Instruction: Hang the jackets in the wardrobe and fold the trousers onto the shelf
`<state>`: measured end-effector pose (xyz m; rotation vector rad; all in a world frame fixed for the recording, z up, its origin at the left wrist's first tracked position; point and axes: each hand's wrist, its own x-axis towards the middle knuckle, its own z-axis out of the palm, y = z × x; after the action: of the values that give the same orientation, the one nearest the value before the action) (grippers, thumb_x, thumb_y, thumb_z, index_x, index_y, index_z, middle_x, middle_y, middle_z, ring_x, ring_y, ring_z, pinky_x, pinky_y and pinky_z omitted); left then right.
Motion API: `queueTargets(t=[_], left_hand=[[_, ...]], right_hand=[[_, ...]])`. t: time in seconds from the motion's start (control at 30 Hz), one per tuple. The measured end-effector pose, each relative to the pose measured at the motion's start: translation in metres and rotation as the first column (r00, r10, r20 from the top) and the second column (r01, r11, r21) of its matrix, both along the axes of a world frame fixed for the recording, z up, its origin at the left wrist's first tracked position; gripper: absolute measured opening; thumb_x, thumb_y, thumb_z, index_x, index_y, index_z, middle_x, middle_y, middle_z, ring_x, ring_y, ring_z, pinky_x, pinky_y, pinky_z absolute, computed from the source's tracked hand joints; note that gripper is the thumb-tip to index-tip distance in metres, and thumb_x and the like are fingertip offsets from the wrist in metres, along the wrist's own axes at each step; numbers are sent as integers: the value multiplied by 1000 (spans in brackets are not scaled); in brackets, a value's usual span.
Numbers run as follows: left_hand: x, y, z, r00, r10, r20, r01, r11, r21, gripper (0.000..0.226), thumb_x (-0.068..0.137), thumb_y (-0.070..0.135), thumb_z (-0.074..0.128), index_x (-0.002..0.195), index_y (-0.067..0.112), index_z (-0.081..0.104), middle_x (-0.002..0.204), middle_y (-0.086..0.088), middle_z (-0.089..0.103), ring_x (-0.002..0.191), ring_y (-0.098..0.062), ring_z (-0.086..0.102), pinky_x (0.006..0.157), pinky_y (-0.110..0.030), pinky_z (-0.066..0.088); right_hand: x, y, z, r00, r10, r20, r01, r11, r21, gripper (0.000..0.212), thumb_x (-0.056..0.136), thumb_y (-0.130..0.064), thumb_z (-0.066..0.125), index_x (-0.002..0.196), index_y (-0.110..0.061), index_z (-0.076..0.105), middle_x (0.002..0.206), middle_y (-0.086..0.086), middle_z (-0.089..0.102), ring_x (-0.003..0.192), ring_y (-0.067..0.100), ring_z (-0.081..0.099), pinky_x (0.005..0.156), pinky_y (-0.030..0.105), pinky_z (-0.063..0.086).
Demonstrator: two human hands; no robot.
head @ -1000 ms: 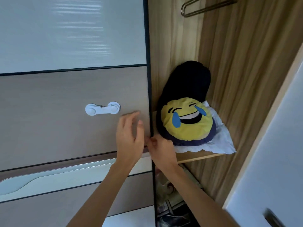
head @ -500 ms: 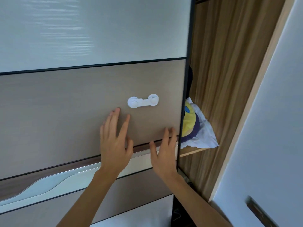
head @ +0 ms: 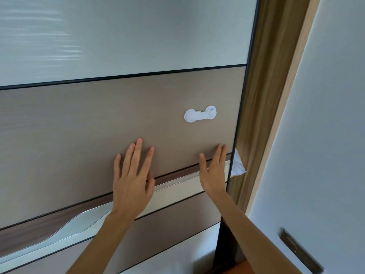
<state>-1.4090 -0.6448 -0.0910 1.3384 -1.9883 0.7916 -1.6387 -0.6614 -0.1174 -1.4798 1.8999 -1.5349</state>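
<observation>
Pressing flat against the taupe sliding wardrobe door (head: 98, 125), both hands are lying with straight, spread fingers and holding nothing. The left hand (head: 132, 180) is resting across the brown and silver handle strip (head: 173, 176), and the right hand (head: 214, 173) is lying just beside the door's dark right edge. A white plastic child-safety latch (head: 200, 114) is sitting on the panel above the right hand. Right of the door edge a narrow gap is showing the wood-grain wardrobe interior (head: 256, 95), where a corner of white crumpled cloth (head: 238, 165) is peeking out. No jackets or trousers are showing.
</observation>
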Motion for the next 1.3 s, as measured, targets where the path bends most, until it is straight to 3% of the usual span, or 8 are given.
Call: queueTargets(t=[0.43, 0.6, 0.77, 0.9, 1.0, 1.17, 1.3], left_hand=[[58, 21, -20, 993, 29, -114, -33, 999, -32, 68, 88, 19, 58, 153, 9, 40, 166, -21, 18, 153, -36, 18, 121, -58, 16], [103, 35, -33, 998, -10, -70, 10, 1000, 3, 65, 89, 17, 55, 152, 8, 41, 165, -21, 20, 153, -37, 20, 119, -60, 21], [164, 61, -40, 990, -14, -139, 21, 999, 48, 64, 90, 16, 53, 152, 7, 41, 165, -21, 18, 154, -37, 18, 119, -60, 21], [228, 76, -47, 983, -127, -134, 143, 983, 115, 61, 90, 13, 53, 150, 6, 45, 165, -19, 21, 153, -35, 20, 119, -57, 25], [265, 89, -57, 948, -227, -224, 272, 943, 193, 54, 95, 18, 47, 148, 7, 47, 164, -16, 26, 153, -32, 23, 120, -50, 25], [299, 114, -51, 864, -308, -400, 448, 832, 327, 57, 97, 32, 40, 147, 7, 47, 156, -10, 43, 145, -27, 37, 117, -41, 31], [309, 140, -41, 791, -363, -493, 557, 761, 333, 53, 101, 24, 52, 151, 10, 41, 153, -8, 45, 141, -25, 40, 113, -31, 28]], right_hand=[[26, 10, -15, 997, -36, 68, 33, 998, 48, 78, 99, -54, 34, 157, -10, 6, 166, 6, -4, 153, 24, 5, 123, 44, 17], [63, 31, -11, 997, 47, 65, -54, 994, 96, 73, 102, -51, 34, 157, -10, 10, 167, 4, -2, 153, 21, 5, 123, 39, 15], [125, 59, 8, 993, 102, 52, -106, 991, 81, 67, 103, -48, 36, 156, -10, 20, 165, 4, 15, 151, 19, 15, 122, 38, 20], [192, 92, 17, 975, 220, 1, -220, 974, 47, 64, 101, -48, 44, 153, -14, 31, 160, -1, 30, 147, 13, 26, 116, 25, 22], [243, 120, 20, 968, 247, -36, -244, 967, 69, 60, 101, -46, 44, 151, -13, 36, 156, 0, 38, 145, 14, 31, 118, 31, 26], [303, 174, 34, 983, 171, -61, -158, 971, 177, 64, 102, -49, 41, 152, -9, 33, 156, 6, 38, 144, 19, 33, 114, 28, 24], [327, 224, 44, 990, 92, -109, -67, 973, 219, 67, 102, -51, 39, 153, -9, 29, 158, 8, 33, 144, 22, 33, 119, 35, 26]])
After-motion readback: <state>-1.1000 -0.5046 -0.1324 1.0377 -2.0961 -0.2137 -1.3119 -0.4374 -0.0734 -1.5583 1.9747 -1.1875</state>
